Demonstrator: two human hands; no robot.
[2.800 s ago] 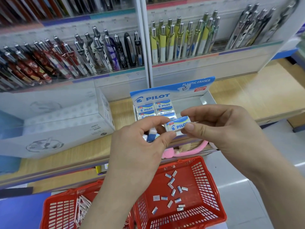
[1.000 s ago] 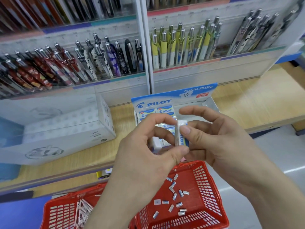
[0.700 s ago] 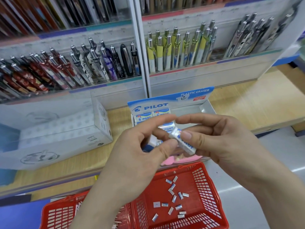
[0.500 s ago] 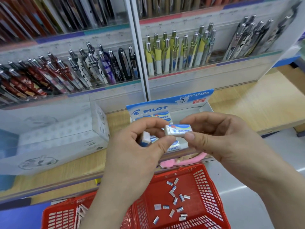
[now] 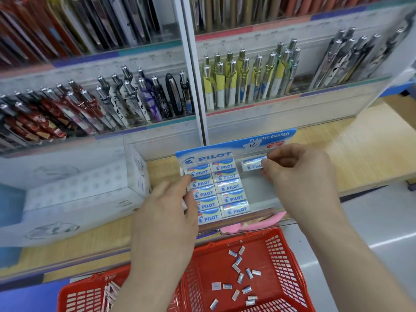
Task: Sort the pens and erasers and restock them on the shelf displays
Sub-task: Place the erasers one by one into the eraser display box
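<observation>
A blue and white Pilot eraser display box (image 5: 258, 190) stands on the wooden shelf (image 5: 360, 154), with two columns of wrapped erasers (image 5: 227, 188) in its left part. My right hand (image 5: 299, 176) pinches one eraser (image 5: 251, 164) at the far end of the box's bare right column. My left hand (image 5: 166, 215) rests against the box's left side, its fingers curled round a second eraser (image 5: 184, 203) of which only a white edge shows. Several loose erasers (image 5: 240, 278) lie in the right red basket (image 5: 286, 251) below.
Racks of pens (image 5: 247, 82) fill the displays behind the box, with red and patterned pens (image 5: 101, 104) to the left. A white carton (image 5: 78, 194) sits left of the box. A second red basket (image 5: 76, 298) holds pens (image 5: 110, 293). A pink item (image 5: 254, 222) lies at the shelf's front edge.
My right hand has carried the eraser forward from in front of me down into the box's right column. My left hand has dropped to the box's left side.
</observation>
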